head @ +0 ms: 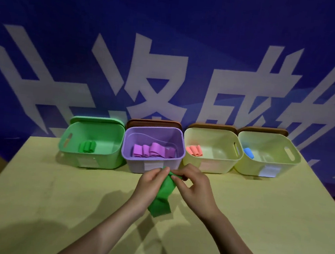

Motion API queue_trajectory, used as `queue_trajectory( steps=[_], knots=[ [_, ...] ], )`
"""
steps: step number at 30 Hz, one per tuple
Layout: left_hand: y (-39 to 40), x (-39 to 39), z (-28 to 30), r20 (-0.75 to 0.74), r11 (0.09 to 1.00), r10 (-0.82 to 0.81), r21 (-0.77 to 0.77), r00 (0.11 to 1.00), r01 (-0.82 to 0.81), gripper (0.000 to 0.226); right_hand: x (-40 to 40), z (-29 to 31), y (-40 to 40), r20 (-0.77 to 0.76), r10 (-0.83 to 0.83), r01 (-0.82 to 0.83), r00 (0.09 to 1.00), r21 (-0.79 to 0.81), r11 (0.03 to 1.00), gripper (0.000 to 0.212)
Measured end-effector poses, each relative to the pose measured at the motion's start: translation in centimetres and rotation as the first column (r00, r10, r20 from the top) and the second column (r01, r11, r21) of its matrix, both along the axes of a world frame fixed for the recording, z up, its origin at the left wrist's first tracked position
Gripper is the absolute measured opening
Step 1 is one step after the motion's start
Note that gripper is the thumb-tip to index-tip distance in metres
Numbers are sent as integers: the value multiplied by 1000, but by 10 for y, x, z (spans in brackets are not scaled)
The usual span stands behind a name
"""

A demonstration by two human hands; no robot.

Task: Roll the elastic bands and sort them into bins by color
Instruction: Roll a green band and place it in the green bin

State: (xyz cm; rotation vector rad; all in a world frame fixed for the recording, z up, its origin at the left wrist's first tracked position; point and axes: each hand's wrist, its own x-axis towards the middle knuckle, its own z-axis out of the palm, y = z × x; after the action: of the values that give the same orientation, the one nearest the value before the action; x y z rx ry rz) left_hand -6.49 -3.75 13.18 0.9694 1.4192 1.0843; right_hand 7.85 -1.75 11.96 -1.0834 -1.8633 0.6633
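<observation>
Above the yellow-green tabletop [56,188], before the purple plastic bin [152,164], my left hand [151,183] and right hand [195,185] both pinch the flat green elastic band's [163,195] top end, its tail hanging loose

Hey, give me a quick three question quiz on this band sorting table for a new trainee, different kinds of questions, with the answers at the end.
1. True or false: both the left hand and the right hand have a grip on the flat green elastic band.
2. Multiple choice: the rolled blue band lies in which bin? A) the green plastic bin B) the purple plastic bin C) the far right pale yellow plastic bin
3. Fill in: the rolled bands in the other pale yellow plastic bin, next to the purple one, are ____ coloured.

Key: 1 true; 2 C; 3 orange, seen on the rolled orange bands.
</observation>
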Motion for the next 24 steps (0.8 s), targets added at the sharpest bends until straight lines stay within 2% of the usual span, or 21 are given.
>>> queue_trajectory(
  steps=[2, 4, 8, 11, 14, 17, 20, 24],
  knots=[
    [1, -23, -3, -23, 1000, -14, -5, 1000, 14, 30, -20, 1, -1, -49, 8, -11, 999, -75, 997, 11],
    [2, -44, -8, -31, 1000, -24, -11, 999, 24, 23, -39, 2, -3, -119, 6, -28, 993, -182, 983, 15],
    [8, -79, -10, -37, 997, -79, 18, 996, 80, 20, -77, 0, -2, -270, -54, -73, 961, -439, 896, 19],
    [15, -107, -17, -123, 989, -135, 41, 983, 141, 22, -104, -6, 6, -233, -73, -62, 970, -526, 848, 14],
    [25, -134, -25, -182, 982, -165, 57, 969, 178, 23, -131, -9, 9, -164, -120, 20, 979, -510, 860, 15],
    [30, -150, -33, -186, 981, -173, 56, 967, 186, 28, -155, -10, 9, -65, -171, 128, 983, -421, 898, 25],
    [32, -161, -38, -92, 987, -157, 9, 983, 159, 22, -166, -12, 9, -56, -180, 148, 982, -366, 919, 24],
    [31, -166, -40, 51, 982, -184, -38, 982, 186, 18, -170, -15, 6, -82, -215, 170, 973, -376, 911, 17]
  ],
)
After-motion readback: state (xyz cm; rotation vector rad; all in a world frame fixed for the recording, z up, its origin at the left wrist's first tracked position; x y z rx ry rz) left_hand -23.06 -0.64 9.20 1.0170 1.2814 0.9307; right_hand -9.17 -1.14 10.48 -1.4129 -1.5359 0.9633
